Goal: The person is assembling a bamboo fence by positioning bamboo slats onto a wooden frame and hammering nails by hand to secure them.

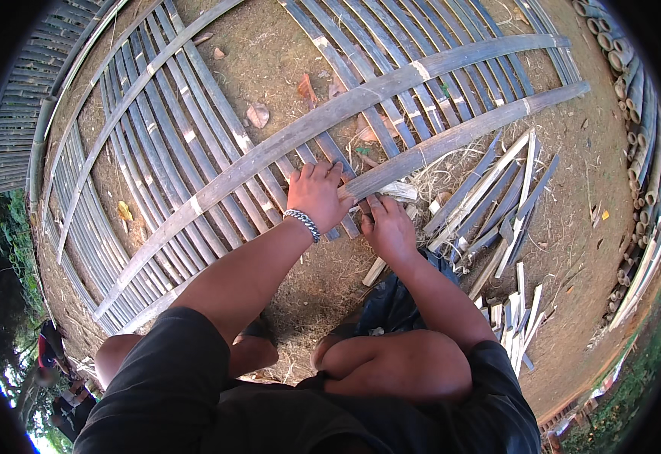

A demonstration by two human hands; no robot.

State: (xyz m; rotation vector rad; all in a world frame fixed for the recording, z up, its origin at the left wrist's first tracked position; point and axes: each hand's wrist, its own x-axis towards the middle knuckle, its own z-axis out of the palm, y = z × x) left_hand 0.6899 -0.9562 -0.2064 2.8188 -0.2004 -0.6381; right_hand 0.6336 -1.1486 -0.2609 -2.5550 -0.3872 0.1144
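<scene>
Left hand [319, 193] laid over bamboo strip [459, 141], right hand [389, 227] bent-fingered at its near edge, cannot tell whether either grasps, strip extending rightward past both, split sticks [485, 189] right of right hand

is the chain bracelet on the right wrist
No, the bracelet circles the wrist of the left hand, and the right hand wears none.

Got two hands here, a left hand [317, 195] and a right hand [388, 225], plus one chain bracelet [304, 225]. Two broad crosspieces [361, 94] over the right-hand slats [425, 106], two heaps of split bamboo [476, 198], too many sticks to count lol.
</scene>
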